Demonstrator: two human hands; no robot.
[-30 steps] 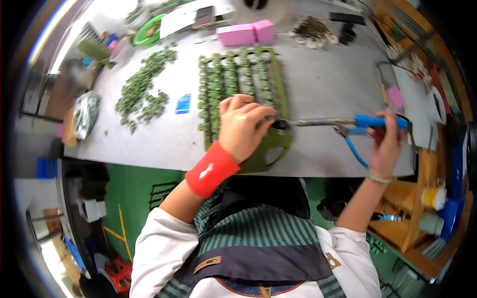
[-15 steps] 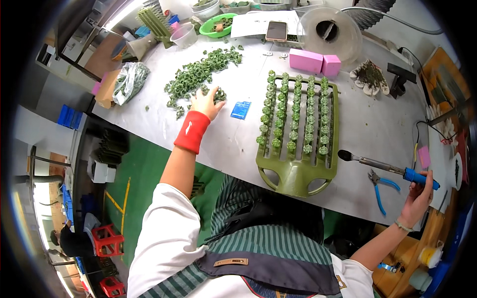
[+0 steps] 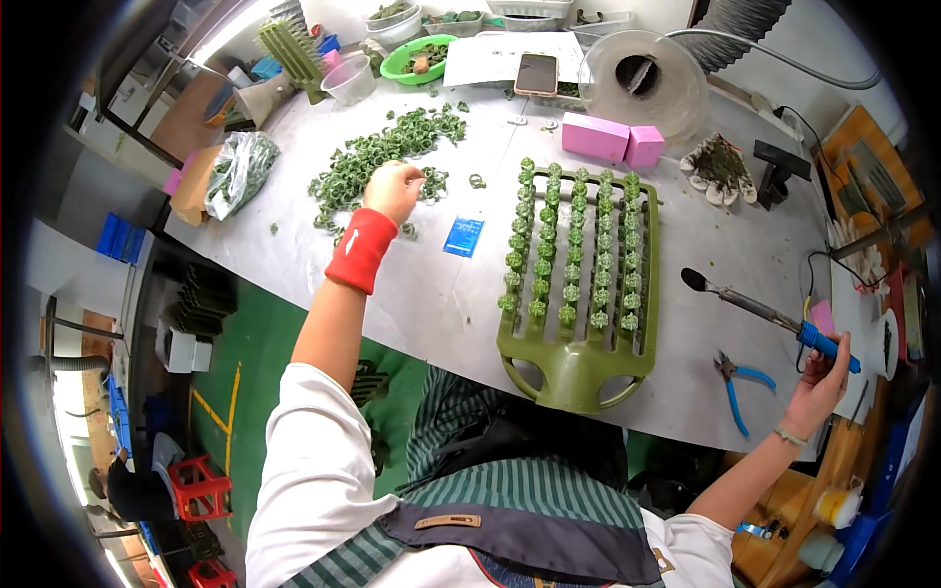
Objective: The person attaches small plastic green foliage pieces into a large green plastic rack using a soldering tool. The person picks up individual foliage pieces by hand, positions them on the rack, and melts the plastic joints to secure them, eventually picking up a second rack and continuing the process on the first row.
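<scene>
My left hand (image 3: 394,192), with a red wristband, is over the near right edge of a loose pile of small green ring-like plastic pieces (image 3: 377,152). Its fingers are curled in with thumb and fingertips together; whatever they pinch is hidden. My right hand (image 3: 819,390) grips the blue handle of a soldering iron (image 3: 763,309), whose dark spoon-shaped tip points left over the table. Between my hands lies an olive-green slotted plastic frame (image 3: 576,377). Several rows of green flower-like pieces (image 3: 571,269) line its bars.
A blue packet (image 3: 464,237) lies left of the frame. Blue-handled pliers (image 3: 742,387) rest below the iron. Pink blocks (image 3: 595,137), a stained glove (image 3: 720,169), a phone (image 3: 537,74) and a clear round disc (image 3: 676,103) sit farther back. A plastic bag (image 3: 241,173) is at left.
My left hand's spread fingers have closed together over the pile. One green piece now lies apart to its right. My right hand still holds the iron. The whole view has shifted slightly.
</scene>
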